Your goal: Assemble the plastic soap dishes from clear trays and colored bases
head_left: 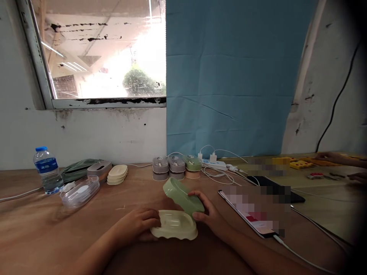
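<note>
L hand [145, 222] holds the cream wavy-rimmed oval plastic tray [176, 225] at its 9 o'clock end, R hand [208, 214] the tilted pale-green plastic shell [180, 193] at approx. 4 o'clock, prob. so neither palm blocks the other, w/ three two-tier grey-or-green oval plastic boxes [176, 165] at 12 o'clock, presumably out of reach's way.

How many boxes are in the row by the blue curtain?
3: a grey box on the left, another grey box in the middle, a green-topped box on the right. Any behind would be hidden.

Bottle [46, 170] left of tray [175, 226], phone [249, 214] right
</note>
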Demonstrator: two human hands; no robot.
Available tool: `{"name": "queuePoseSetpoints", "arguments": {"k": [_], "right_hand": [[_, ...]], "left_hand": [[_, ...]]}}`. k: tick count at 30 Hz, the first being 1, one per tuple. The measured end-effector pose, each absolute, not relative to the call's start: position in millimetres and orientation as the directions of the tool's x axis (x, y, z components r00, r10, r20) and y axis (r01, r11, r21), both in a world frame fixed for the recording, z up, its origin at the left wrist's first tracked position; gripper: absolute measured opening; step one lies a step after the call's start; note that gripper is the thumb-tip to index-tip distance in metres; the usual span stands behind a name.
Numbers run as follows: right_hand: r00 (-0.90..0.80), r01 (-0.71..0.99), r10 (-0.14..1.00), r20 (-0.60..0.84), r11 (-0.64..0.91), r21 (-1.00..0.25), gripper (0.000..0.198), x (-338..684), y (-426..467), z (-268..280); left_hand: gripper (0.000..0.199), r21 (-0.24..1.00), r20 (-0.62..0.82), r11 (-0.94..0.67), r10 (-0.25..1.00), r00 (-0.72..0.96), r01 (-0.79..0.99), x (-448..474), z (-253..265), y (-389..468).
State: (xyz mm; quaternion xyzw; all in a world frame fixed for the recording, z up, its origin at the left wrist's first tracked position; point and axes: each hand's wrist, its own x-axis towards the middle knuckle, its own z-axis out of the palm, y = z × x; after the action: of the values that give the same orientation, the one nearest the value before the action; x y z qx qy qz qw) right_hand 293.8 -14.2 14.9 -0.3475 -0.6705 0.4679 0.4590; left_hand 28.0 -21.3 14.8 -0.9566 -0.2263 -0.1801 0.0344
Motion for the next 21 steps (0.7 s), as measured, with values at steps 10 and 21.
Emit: {"name": "queuePoseSetpoints", "arguments": {"k": [10,21], "right_hand": [[-0.604,0.197,0.766,0.222,0.413,-0.889,0.066,296,-20,11],[-0.661,0.331,0.738,0.137,0.451,-0.829,0.07,295,-20,11]], "left_hand": [[0.059,0.529,0.361,-0.753,0.616,0.7,0.391,7,12,-9],[0.082,0.837,0.23,-0.488,0.725,0.649,0.249,24,3,-19]]}}
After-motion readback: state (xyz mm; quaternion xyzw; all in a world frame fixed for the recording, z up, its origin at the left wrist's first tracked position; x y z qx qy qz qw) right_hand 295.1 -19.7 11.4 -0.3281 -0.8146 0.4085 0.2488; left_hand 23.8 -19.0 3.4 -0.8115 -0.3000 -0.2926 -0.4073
